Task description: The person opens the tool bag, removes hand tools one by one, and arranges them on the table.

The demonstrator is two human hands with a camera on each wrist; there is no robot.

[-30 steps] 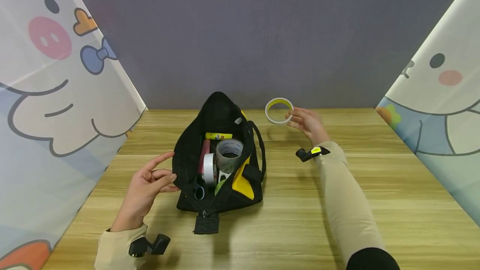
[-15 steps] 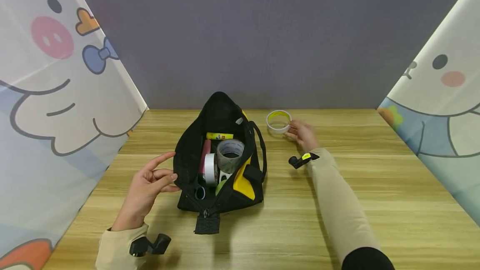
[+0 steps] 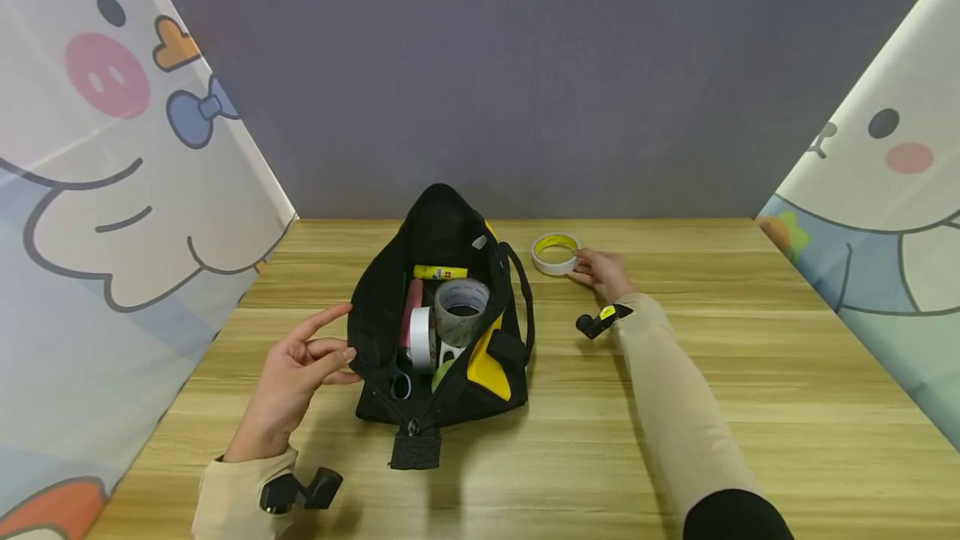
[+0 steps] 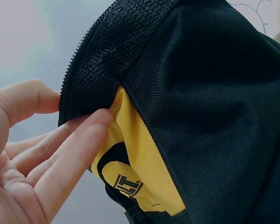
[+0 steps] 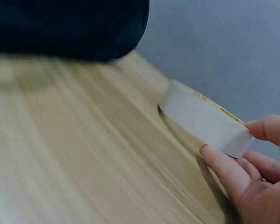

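Note:
My right hand (image 3: 602, 272) pinches the right side of a white tape roll (image 3: 553, 267) with a yellow inner core, close over the table to the right of the bag. In the right wrist view the tape roll (image 5: 200, 119) is slightly tilted, with thumb above and fingers below. My left hand (image 3: 288, 382) pinches the left edge of the open black and yellow tool bag (image 3: 498, 365). The left wrist view shows thumb and fingers on either side of its zippered rim (image 4: 95, 77). Inside the bag lie a clear tape roll (image 3: 456, 325), a white tape roll (image 3: 420, 340) and a yellow glue stick (image 3: 440, 272).
Also in the bag are a pink item (image 3: 411, 307) and scissors (image 3: 401, 386), whose handle shows. A handle loop (image 3: 525, 298) sticks out on the bag's right side. A grey wall (image 3: 525, 90) stands behind the wooden table (image 3: 750, 373), with printed panels at both sides.
My right hand has lowered the white tape roll toward the table and tipped it from nearly upright to flatter. My left hand keeps its grip on the bag's edge.

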